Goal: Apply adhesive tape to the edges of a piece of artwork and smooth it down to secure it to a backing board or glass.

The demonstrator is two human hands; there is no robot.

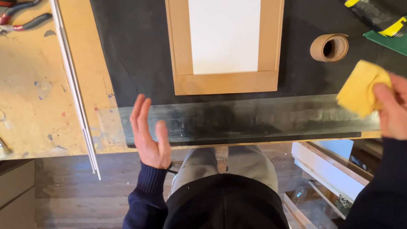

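step: glass sheet being wiped | right hand clamped on yellow cloth | left hand open, steadying near edge | next: even strokes probably needed

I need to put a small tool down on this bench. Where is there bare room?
Bare dark mat lies between the wooden frame and the pale board edge on the left, and a smaller patch sits between frame and tape roll. The far left is crowded with pliers; the right hand with the yellow cloth fills the right.
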